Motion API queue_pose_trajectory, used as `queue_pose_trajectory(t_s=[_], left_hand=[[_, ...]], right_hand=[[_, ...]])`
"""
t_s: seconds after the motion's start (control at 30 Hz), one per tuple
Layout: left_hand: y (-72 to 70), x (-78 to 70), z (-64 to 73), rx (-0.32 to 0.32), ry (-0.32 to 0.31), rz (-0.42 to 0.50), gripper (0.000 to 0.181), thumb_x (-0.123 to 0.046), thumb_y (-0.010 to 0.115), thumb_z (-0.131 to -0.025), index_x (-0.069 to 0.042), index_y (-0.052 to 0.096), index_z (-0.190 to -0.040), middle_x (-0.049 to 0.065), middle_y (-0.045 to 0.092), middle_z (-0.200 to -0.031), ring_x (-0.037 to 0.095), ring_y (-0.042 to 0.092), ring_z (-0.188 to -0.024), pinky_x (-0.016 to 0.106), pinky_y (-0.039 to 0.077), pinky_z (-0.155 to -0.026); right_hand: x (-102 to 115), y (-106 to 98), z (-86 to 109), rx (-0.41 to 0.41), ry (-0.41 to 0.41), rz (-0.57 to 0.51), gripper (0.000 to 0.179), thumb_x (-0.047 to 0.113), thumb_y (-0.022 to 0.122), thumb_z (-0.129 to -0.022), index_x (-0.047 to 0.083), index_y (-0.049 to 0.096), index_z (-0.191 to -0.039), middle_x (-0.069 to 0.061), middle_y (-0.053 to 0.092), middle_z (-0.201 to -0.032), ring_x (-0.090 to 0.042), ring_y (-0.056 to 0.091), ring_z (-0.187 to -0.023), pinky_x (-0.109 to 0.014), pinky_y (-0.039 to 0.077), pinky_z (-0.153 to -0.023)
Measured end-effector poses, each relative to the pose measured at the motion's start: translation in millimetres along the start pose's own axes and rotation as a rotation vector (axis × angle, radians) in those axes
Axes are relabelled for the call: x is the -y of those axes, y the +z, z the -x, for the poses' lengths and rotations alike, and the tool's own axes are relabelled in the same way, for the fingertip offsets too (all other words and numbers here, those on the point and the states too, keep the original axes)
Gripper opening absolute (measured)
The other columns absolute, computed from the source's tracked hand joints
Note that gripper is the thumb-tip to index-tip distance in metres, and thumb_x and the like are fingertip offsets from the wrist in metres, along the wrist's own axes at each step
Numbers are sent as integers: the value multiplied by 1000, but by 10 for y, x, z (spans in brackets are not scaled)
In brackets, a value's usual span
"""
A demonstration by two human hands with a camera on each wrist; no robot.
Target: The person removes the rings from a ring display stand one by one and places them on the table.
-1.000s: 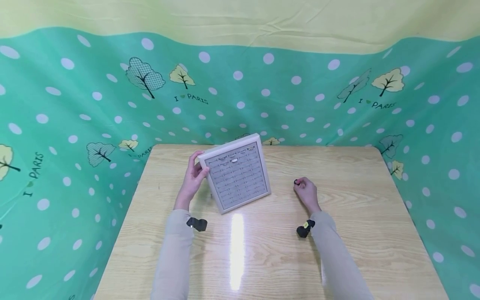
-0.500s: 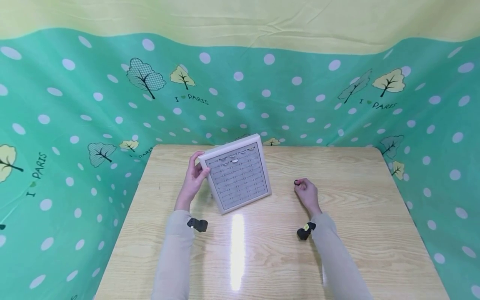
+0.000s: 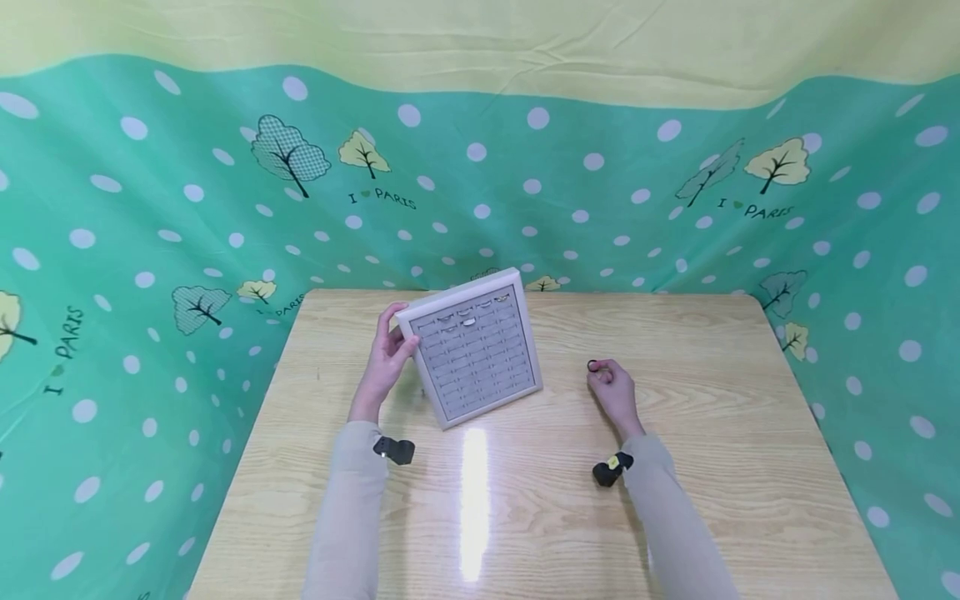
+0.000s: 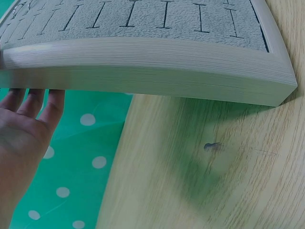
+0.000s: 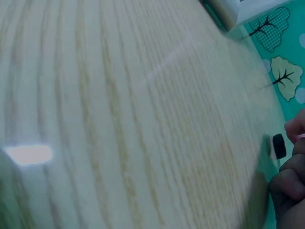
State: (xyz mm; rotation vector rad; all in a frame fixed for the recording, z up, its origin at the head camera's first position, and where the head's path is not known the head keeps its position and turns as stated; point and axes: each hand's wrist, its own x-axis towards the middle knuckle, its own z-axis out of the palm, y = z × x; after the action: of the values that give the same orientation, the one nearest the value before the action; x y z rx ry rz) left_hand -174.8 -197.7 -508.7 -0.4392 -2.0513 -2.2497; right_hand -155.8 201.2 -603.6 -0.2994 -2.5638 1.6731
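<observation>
A grey ring display tray (image 3: 480, 367) with a pale frame stands tilted up on the table, its slotted face toward me. My left hand (image 3: 384, 362) holds it by the upper left corner, thumb on the front of the frame. In the left wrist view, the fingers (image 4: 51, 109) reach up to the frame's side, with their tips hidden. Several rings (image 3: 469, 322) sit in the upper rows of slots. To the right of the tray, my right hand (image 3: 617, 396) pinches a black ring (image 3: 592, 365) between thumb and finger, just over the table. The right wrist view shows this ring beside the fingertips.
The wooden table (image 3: 720, 500) extends around both arms and carries a bright strip of reflected light. Behind it and at both sides hangs a green dotted curtain (image 3: 480, 183) with tree prints. Each wrist wears a small black camera.
My right hand shifts very slightly, and the black ring in it turns so that its opening shows more. My left hand and the tray stay put.
</observation>
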Motion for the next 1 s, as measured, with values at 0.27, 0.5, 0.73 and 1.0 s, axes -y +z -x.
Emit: queue_pose_trajectory(t_s=[0.27,0.5,0.73,1.0], left_hand=[[12,-37,8,-4,-7,1,57,7,51,-95,-5,24,-144,6,59,-117,18,62,-101,28,53,-80],[12,-27,3,3,8,4,57,8,50,-95,-4,22,-144,11,59,-119,18,62,-101,29,53,-82],[5,-6,-5,9,18,1,56,6,51,-95,-6,25,-143,9,59,-119,18,62,-101,29,53,-82],[7,-12,-3,12,10,11,57,7,51,-95,-6,24,-144,1,61,-117,18,62,-101,29,52,-83]], right_hand=[[151,50,22,5,-80,-69,12,1,63,-88,-5,63,-99,2,45,-65,-5,40,-57,-16,33,-51],[351,109,26,37,-116,-107,11,5,66,-89,-3,64,-97,-1,49,-70,-8,43,-60,-16,35,-51],[782,111,143,97,-205,-135,15,0,65,-89,-11,60,-98,-11,54,-75,-9,45,-61,-16,37,-51],[1193,145,307,154,-212,-157,16,-5,63,-89,-14,59,-102,-22,57,-86,-14,50,-61,-13,39,-50]])
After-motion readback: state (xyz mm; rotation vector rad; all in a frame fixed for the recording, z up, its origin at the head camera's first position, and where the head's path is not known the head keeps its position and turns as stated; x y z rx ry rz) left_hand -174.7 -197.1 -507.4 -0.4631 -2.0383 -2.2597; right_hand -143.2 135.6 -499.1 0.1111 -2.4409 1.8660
